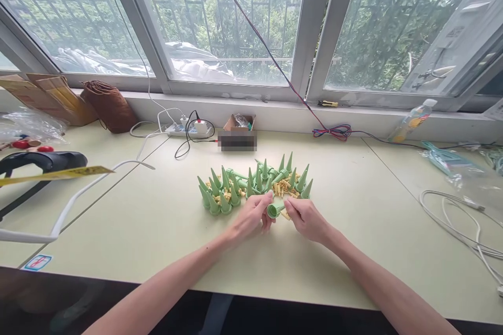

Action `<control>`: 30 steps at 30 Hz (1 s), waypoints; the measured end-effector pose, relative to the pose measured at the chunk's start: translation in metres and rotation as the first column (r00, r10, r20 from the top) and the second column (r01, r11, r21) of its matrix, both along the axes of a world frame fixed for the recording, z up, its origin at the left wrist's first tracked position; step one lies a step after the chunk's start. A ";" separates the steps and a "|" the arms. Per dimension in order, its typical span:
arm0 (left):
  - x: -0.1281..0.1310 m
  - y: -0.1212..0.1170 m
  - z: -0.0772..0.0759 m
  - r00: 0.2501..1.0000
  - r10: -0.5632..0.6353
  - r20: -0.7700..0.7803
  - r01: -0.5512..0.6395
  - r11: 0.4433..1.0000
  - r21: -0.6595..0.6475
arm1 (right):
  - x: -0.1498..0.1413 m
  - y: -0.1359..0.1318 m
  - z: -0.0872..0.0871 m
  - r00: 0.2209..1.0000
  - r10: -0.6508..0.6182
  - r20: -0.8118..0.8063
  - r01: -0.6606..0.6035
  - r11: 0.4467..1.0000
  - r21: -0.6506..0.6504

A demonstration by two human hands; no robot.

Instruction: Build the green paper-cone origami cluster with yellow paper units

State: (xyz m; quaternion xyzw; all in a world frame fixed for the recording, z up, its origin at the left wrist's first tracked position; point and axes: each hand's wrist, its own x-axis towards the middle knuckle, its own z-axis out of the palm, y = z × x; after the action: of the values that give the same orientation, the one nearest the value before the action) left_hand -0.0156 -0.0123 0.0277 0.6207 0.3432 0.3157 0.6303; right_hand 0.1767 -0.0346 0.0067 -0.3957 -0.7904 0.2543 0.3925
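A green hollow plastic cone (274, 211) is between my hands, low over the table, its round open end turned towards me. Fingers of my left hand (251, 215) are closed at its wide end. From the other side, my right hand (308, 218) pinches around its narrower part, and the fingers cover the tip. A small yellow piece (285, 215) shows just below the right fingers; whether they touch it I cannot tell. Right behind my hands, several upright green cones (225, 203) stand around piles of small yellow pieces (281, 188) and some lying green parts (238, 175).
Behind the cones sits a small open box (238, 138). A power strip (176, 129) with cables is further left, near a brown pouch (110, 106). A white tube-like arm (65, 214) crosses the left side. To the right lie a coiled white cable (451, 220) and a bottle (412, 121).
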 end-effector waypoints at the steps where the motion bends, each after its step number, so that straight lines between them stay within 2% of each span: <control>1: 0.000 0.000 0.000 1.000 -0.010 -0.025 0.010 1.000 -0.001 | 0.000 0.000 0.000 1.000 0.002 0.007 -0.002 1.000 0.006; 5: 0.000 0.001 -0.002 0.996 -0.049 -0.073 0.048 0.999 -0.013 | 0.001 0.001 -0.002 1.000 -0.012 0.013 0.012 1.000 0.008; 14: -0.001 0.001 -0.008 0.994 -0.094 -0.047 0.094 0.995 -0.016 | 0.000 0.001 -0.001 0.998 -0.050 -0.042 0.046 0.995 -0.085; 30: -0.004 -0.003 -0.009 0.991 -0.096 -0.094 0.106 0.988 0.113 | 0.001 0.003 0.000 0.984 -0.112 -0.138 0.081 0.973 -0.216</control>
State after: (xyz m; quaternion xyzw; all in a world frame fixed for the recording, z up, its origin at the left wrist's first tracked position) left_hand -0.0200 -0.0148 0.0187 0.6866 0.3199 0.2751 0.5920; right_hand 0.1777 -0.0318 0.0069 -0.4527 -0.7073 0.3456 0.4187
